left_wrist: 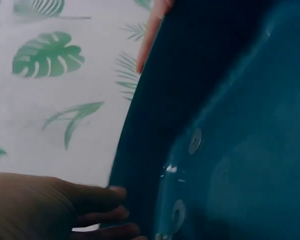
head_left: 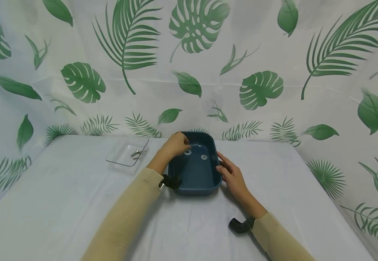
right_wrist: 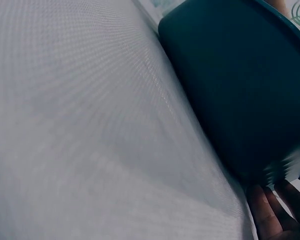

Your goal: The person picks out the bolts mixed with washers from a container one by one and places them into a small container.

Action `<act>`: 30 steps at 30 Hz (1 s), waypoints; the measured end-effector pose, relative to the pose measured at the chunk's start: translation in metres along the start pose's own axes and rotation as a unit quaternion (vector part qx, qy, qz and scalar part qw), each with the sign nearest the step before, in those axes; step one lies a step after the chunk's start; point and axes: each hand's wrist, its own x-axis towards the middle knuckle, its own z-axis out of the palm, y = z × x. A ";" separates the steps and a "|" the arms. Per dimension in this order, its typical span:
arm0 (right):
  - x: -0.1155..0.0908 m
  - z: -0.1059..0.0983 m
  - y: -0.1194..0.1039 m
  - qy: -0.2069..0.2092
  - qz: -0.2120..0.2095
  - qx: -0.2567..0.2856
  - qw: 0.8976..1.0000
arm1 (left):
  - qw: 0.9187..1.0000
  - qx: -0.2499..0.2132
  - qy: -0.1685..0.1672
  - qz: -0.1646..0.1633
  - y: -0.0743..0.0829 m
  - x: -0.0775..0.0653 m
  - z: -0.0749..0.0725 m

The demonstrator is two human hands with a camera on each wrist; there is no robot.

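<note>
A deep blue rectangular tray [head_left: 195, 177] stands on the table, with two flat metal washers [head_left: 204, 157] on its floor. My left hand [head_left: 175, 144] reaches over the tray's far left part, fingertips above the floor close to the other washer [head_left: 187, 152]. In the left wrist view its fingers look loosely extended, and nothing shows between them. A small shiny bit at that view's bottom edge is too cut off to identify. My right hand [head_left: 233, 175] holds the tray's right side, thumb at the rim and fingers along the outer wall [right_wrist: 230, 85].
Left of the tray, a clear plastic box [head_left: 120, 156] contains a few small metal cylindrical pieces [head_left: 136, 153]. White cloth [head_left: 78, 203] covers the table. Behind hangs a leaf-patterned curtain [head_left: 208, 72]. A black strap device [head_left: 241, 225] sits at the right wrist.
</note>
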 end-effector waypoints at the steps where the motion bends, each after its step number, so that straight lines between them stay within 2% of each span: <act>1: 0.000 0.000 0.000 -0.001 0.000 0.001 1.000 | 1.000 0.004 0.002 -0.006 -0.002 0.003 0.002; 6: 0.000 0.000 -0.003 -0.004 0.001 -0.007 1.000 | 0.999 0.020 0.015 -0.028 -0.003 0.015 0.009; 11: -0.002 0.001 -0.004 -0.001 0.007 -0.010 1.000 | 0.996 0.063 0.010 -0.055 0.001 0.024 0.019; 14: -0.003 0.001 -0.004 0.000 0.008 -0.005 1.000 | 0.994 0.091 0.009 -0.064 0.002 0.027 0.026; 19: -0.002 0.004 -0.003 -0.009 0.002 0.000 1.000 | 0.988 0.127 0.032 -0.080 -0.001 0.029 0.034; 30: -0.002 -0.001 0.000 -0.004 0.006 -0.002 1.000 | 0.986 0.146 0.043 -0.062 0.001 0.034 0.040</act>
